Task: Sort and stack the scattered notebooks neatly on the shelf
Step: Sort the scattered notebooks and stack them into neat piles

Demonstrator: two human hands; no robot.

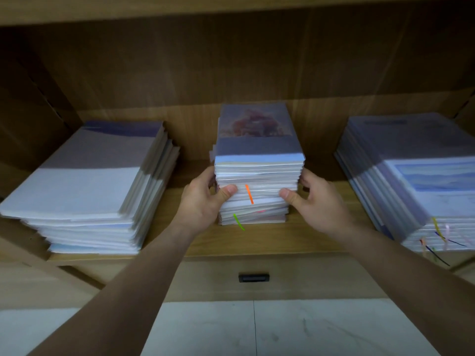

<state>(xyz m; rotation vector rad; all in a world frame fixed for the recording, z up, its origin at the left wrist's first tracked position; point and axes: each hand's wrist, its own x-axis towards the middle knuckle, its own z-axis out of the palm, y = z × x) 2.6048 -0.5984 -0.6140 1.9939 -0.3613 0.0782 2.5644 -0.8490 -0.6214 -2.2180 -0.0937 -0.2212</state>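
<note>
Clearly the sorting is well along, judging by the three piles standing on the wooden shelf (308,240). At nine o'clock from the centre lies the left stack (84,186), broad notebooks fanned slightly toward their lower edges, probably laid flat because covers that wide would slump if stood upright. Next comes the left hand (203,199), clamped on the nine o'clock side of the middle stack (258,181), with its thumb pressed on the near face and its fingers curled behind the edge. This narrower pile sits at the centre of the shelf, and its lower notebooks are skewed out of line with the upper ones. That, I judge, is why it is being squeezed from both sides: to square the edges. An orange ribbon (249,194) and a green ribbon (238,222) hang from its near face. The right hand (311,201) mirrors the first, gripping the three o'clock side, thumb in front. At three o'clock stands the right stack (411,181), with several coloured ribbons trailing over the shelf lip. By count there are three stacks, two hands and two clear ribbons on the held pile. The single notebooks are too blurred to number. Below, at six o'clock, a dark handle slot (254,277) marks a drawer.
</note>
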